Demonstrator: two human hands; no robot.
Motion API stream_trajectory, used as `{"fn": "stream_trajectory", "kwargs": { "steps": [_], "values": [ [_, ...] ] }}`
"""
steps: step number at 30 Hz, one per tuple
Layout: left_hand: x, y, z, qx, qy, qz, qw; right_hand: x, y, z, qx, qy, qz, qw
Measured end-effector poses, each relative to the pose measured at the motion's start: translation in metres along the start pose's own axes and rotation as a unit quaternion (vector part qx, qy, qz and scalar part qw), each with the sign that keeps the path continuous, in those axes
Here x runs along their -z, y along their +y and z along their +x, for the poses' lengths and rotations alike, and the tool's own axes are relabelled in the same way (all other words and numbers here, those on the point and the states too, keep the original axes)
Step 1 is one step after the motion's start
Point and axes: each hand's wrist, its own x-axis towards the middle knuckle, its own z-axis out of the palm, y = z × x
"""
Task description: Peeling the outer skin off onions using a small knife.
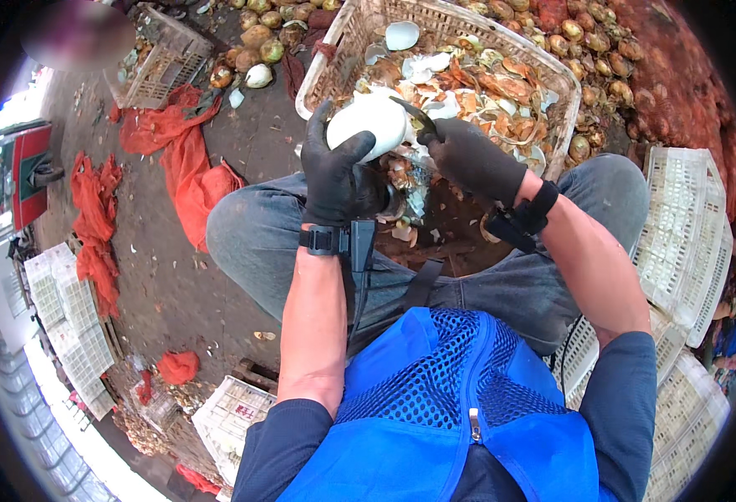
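Observation:
My left hand (331,174), in a black glove, is wrapped round a large peeled white onion (372,124) from its left and lower side. My right hand (475,161), also gloved in black, grips a small dark knife (415,115). The knife lies against the onion's right side; how far its edge touches is too small to tell. Both hands are over the near edge of a dirty white plastic crate (321,77). Inside that crate lie onion skins (502,82) and pale peeled layers (402,35).
Unpeeled onions (261,35) lie at the far left, with more onions (598,50) at the far right. Red mesh sacks (192,171) lie on the floor at left. A tipped crate (167,60) stands beyond them. White crates (686,226) are stacked by my right side.

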Motion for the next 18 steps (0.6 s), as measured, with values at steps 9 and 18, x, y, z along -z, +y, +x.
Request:
{"fn": "stream_trajectory", "kwargs": {
  "steps": [9,18],
  "values": [
    [-0.006,0.009,0.006,0.084,0.021,-0.296,0.951,-0.027,0.063,0.006,-0.071,0.082,0.141,0.984],
    [-0.010,0.032,-0.003,0.054,0.018,-0.039,0.998,0.026,0.002,-0.016,0.186,0.190,0.006,0.964]
  ]
}}
